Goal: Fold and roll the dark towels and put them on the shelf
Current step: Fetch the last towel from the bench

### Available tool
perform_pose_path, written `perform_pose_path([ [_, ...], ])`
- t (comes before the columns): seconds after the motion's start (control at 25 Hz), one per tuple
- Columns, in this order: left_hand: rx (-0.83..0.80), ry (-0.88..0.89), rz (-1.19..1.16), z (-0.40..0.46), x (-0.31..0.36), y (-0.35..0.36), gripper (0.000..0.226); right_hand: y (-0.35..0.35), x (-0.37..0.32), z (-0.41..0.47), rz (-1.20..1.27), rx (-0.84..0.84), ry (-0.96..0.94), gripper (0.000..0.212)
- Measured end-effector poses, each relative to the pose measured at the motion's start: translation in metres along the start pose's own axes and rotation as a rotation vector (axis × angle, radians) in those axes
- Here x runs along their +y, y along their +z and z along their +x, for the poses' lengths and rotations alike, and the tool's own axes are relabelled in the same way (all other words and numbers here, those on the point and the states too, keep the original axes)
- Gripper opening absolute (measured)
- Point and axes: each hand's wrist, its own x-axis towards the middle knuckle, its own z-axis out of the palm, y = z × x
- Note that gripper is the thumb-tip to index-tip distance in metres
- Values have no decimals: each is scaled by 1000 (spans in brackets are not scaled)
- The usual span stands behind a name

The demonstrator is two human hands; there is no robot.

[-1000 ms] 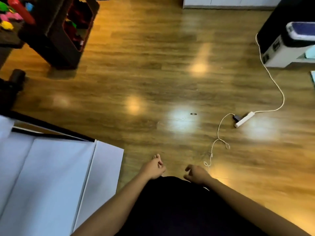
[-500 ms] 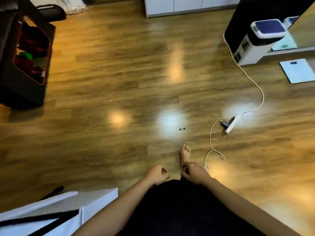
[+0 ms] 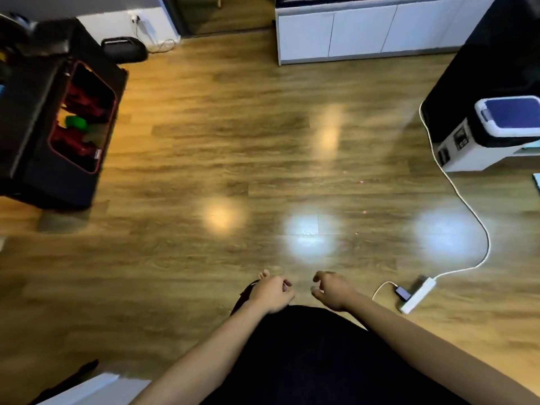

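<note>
My left hand (image 3: 271,293) is held out low in front of me with its fingers curled in and nothing visible in it. My right hand (image 3: 331,290) is beside it, a little apart, fingers bent and spread, empty. Under both forearms is a dark cloth mass (image 3: 306,355); I cannot tell whether it is a towel or my clothing. My bare foot (image 3: 264,274) shows just beyond the left hand on the wooden floor (image 3: 233,147). No shelf for the towels is in view.
A black crate with a red rim (image 3: 81,118), full of toys, stands at the left. White cabinets (image 3: 365,33) line the back. A white power strip (image 3: 418,293) with its cable lies at the right, near a white and blue appliance (image 3: 496,127). A white surface (image 3: 96,387) is at the bottom left.
The view has swung and moved across the floor: the white surface has slid almost out at bottom left, the cabinets have come into sight. My hands have drawn slightly apart.
</note>
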Motion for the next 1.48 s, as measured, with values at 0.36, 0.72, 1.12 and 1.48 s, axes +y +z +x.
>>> perform_pose_path([
  [0.36, 63, 82, -32, 205, 56, -186, 28, -178, -3, 157, -7, 24, 129, 45],
  [0.72, 43, 76, -79, 358, 121, -323, 24, -333, -11, 302, 91, 73, 137, 45],
  [1.12, 116, -3, 0, 546, 285, -480, 22, -588, 69, 490, 75, 59, 26, 45],
  [1.48, 88, 37, -3, 704, 379, -589, 21, -738, 114, 621, 111, -41, 45, 46],
])
